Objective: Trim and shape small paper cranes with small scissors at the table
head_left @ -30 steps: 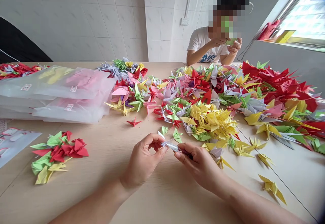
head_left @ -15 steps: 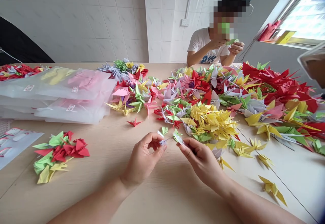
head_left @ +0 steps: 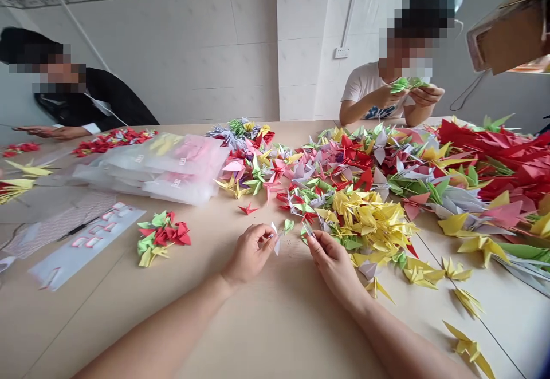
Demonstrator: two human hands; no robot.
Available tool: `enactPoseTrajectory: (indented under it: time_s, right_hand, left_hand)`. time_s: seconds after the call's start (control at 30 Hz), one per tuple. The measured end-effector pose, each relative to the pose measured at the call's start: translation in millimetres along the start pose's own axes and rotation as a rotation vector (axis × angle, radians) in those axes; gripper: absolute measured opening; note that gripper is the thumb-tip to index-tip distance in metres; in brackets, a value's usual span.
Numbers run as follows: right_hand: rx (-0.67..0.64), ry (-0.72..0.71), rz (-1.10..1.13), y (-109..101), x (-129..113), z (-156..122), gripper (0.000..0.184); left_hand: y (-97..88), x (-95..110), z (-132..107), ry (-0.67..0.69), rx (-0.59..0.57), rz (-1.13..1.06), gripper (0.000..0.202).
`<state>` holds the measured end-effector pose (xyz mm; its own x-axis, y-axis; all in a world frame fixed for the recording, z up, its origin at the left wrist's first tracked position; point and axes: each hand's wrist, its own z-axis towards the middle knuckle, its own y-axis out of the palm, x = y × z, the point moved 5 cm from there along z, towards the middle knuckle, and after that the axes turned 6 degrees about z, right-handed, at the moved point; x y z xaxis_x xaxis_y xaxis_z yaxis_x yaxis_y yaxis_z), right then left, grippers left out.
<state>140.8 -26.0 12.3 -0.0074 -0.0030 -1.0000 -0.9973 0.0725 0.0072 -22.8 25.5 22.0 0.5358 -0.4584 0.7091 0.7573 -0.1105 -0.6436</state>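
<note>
My left hand (head_left: 249,255) pinches a small pale lilac paper crane (head_left: 276,239) between thumb and fingertips. In the fingers of my right hand (head_left: 333,261) is a thin silvery tool (head_left: 307,229) that looks like tweezers, its tip pointing up and left. The hands are apart, just above the table. Between them and a little farther off lies a small green folded paper piece (head_left: 287,225). Beside my right hand spreads a heap of yellow paper cranes (head_left: 367,216). A lone red crane (head_left: 247,209) lies beyond my left hand.
Mixed-colour cranes (head_left: 301,164) cover the far table, with red ones (head_left: 494,150) heaped right. Translucent bags (head_left: 172,167) and a small crane cluster (head_left: 165,236) lie left, near a white strip with red-edged pieces (head_left: 86,247). Two people (head_left: 369,90) sit across the table.
The view has swung left and up, bringing a second person in dark clothes into sight. The lilac crane in my left hand now shows more upright. The person opposite has lowered the green paper.
</note>
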Motion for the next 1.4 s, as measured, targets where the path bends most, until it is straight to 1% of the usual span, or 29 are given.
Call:
enactPoseTrajectory:
  time_s: [0.03, 0.1, 0.2, 0.27, 0.3, 0.33, 0.37, 0.4, 0.43, 0.47, 0.53, 0.6, 0.63, 0.7, 0.8, 0.83, 0.9, 1.0, 1.13, 1.23, 1.4]
  right_hand:
    - [-0.003, 0.008, 0.01, -1, 1, 0, 0.033]
    - [-0.017, 0.017, 0.017, -2, 2, 1, 0.034]
    - [-0.032, 0.014, 0.008, 0, 3, 1, 0.034]
    - [-0.038, 0.002, 0.009, 2, 3, 1, 0.034]
    - [-0.04, -0.008, 0.009, 3, 2, 1, 0.034]
    - [-0.042, -0.02, 0.008, 3, 1, 2, 0.034]
    - [-0.046, -0.03, 0.006, 4, 0, 2, 0.034]
    - [-0.05, -0.037, 0.002, 4, 0, 1, 0.035]
    - [-0.055, -0.037, -0.003, 4, -1, 1, 0.035]
    - [-0.06, -0.029, -0.01, 4, -1, 1, 0.034]
    - [-0.068, -0.01, -0.028, 3, -1, 0, 0.034]
    - [-0.066, 0.004, -0.046, 1, -1, -1, 0.035]
    - [-0.064, 0.006, -0.051, 1, 0, -1, 0.035]
    - [-0.065, -0.004, -0.052, 0, 0, -1, 0.035]
    - [-0.067, -0.031, -0.069, 1, 0, 0, 0.034]
    - [-0.066, -0.035, -0.083, 2, 0, 0, 0.033]
    - [-0.074, -0.036, -0.117, 2, -1, 0, 0.031]
    - [-0.136, -0.044, -0.178, 6, -2, -3, 0.028]
    - [-0.218, -0.035, -0.268, 10, -4, -6, 0.026]
    - [-0.232, -0.012, -0.345, 10, -3, -7, 0.026]
    - [-0.228, 0.009, -0.437, 9, -1, -6, 0.028]
  left_hand:
    - [-6.1, -3, -3, 0.007, 0.008, 0.074, 0.015]
    - [-27.1, -15, -10, 0.006, 0.035, 0.259, 0.014]
    - [-74.3, -36, -21, -0.037, 0.134, 0.582, 0.013]
    - [-99.7, -41, -24, -0.029, 0.19, 0.769, 0.014]
    - [-107.1, -41, -24, -0.027, 0.217, 0.825, 0.016]
    - [-109.3, -39, -22, -0.02, 0.224, 0.835, 0.019]
    - [-106.9, -37, -18, -0.019, 0.218, 0.795, 0.021]
    - [-100.0, -35, -12, -0.021, 0.193, 0.717, 0.024]
    - [-90.5, -35, -3, -0.04, 0.169, 0.603, 0.027]
    - [-79.9, -37, 6, -0.096, 0.15, 0.474, 0.029]
    - [-57.8, -39, 26, -0.131, 0.116, 0.4, 0.034]
    - [-40.4, -41, 41, -0.14, 0.085, 0.336, 0.027]
    - [-34.0, -41, 45, -0.139, 0.07, 0.303, 0.024]
    - [-24.6, -36, 43, -0.129, 0.031, 0.233, 0.024]
    - [-13.2, -17, 26, -0.093, -0.057, 0.073, 0.031]
    - [-9.7, -11, 20, -0.098, -0.086, -0.084, 0.033]
    - [-3.9, -2, 11, -0.116, -0.138, -0.306, 0.032]
    - [2.3, -2, 8, -0.176, -0.18, -0.492, 0.024]
    - [8.0, -6, 11, -0.233, -0.216, -0.589, 0.025]
    - [9.8, -7, 10, -0.268, -0.234, -0.603, 0.026]
    - [10.1, -9, 9, -0.297, -0.22, -0.61, 0.023]
